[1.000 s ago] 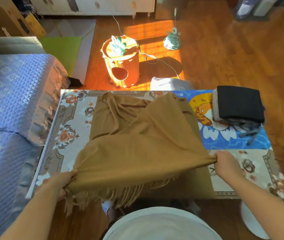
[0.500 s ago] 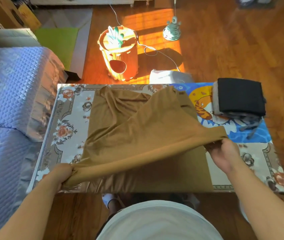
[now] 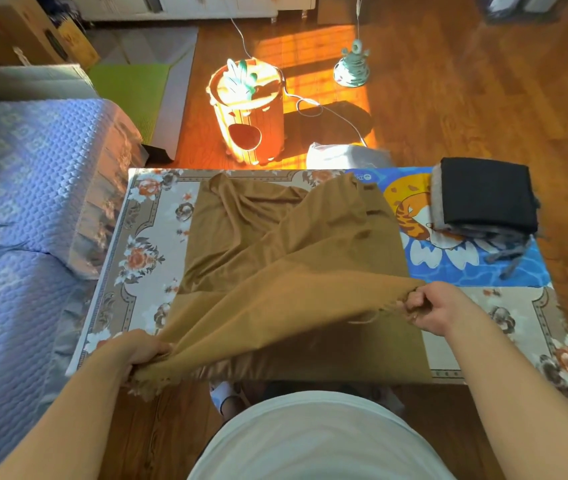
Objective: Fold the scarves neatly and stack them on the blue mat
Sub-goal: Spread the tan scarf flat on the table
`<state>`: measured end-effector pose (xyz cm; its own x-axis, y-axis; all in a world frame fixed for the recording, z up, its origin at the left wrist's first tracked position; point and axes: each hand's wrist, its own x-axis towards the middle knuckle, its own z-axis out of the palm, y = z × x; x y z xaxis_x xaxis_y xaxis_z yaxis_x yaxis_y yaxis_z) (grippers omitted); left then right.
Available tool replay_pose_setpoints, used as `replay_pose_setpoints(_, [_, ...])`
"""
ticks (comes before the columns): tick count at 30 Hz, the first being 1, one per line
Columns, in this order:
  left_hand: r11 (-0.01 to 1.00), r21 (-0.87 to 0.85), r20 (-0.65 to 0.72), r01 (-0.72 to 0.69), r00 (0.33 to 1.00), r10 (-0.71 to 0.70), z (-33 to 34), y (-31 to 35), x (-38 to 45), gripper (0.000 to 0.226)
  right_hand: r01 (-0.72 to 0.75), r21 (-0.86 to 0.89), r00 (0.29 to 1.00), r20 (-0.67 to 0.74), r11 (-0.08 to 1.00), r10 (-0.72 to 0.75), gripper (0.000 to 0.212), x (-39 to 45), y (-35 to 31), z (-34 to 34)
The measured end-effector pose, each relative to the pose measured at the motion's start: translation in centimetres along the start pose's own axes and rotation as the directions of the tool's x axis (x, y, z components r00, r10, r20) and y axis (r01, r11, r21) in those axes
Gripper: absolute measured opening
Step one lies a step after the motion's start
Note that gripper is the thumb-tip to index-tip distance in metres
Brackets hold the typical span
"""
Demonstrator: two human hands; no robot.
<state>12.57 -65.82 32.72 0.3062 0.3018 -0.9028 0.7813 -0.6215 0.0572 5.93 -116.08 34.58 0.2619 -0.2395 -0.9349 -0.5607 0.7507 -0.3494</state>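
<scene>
We've got both hands, left (image 3: 144, 351) and right (image 3: 431, 308), in a tight grip on the scarf's (image 3: 275, 271) fringed corners over the desk (image 3: 144, 244).

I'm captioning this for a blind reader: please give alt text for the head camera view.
Two bare hands, left hand and right hand, hold the fringed end of a tan scarf over a floral-covered table. Folded scarves sit stacked on a blue mat.
</scene>
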Motion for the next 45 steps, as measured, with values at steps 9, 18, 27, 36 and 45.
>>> replay_pose_setpoints(9, [0.672,-0.695,-0.183,-0.256,0.967,0.179,3.3,-1.3,-0.9,0.024,0.312,0.205,0.923,0.167,0.928,-0.348,0.032,0.3,1.3,-2.3])
replay_pose_setpoints(18, [0.739,-0.352,-0.469,-0.574,0.791,0.392,3.4,1.1,-2.2,0.023,0.609,-0.035,0.790,-0.055,0.792,-0.610,0.055,-1.6,1.6,-0.3])
replay_pose_setpoints(27, [0.566,-0.703,-0.096,-0.431,0.846,0.525,6.5,2.9,-5.2,0.014,0.488,-0.582,0.849,0.142,0.650,-0.510,0.020,-2.3,4.2,1.2])
replay_pose_setpoints(36, [0.697,0.214,-0.453,-0.684,0.563,0.692,9.2,2.4,-4.3,0.039,0.175,-0.516,0.855,-0.342,0.838,-0.389,0.022,2.7,4.8,-4.0])
replay_pose_setpoints(45, [0.687,-0.458,-0.220,-0.564,0.821,0.527,9.2,1.4,-2.6,0.042,0.370,-0.914,0.540,0.068,0.164,-0.839,0.029,-0.1,6.4,-2.7])
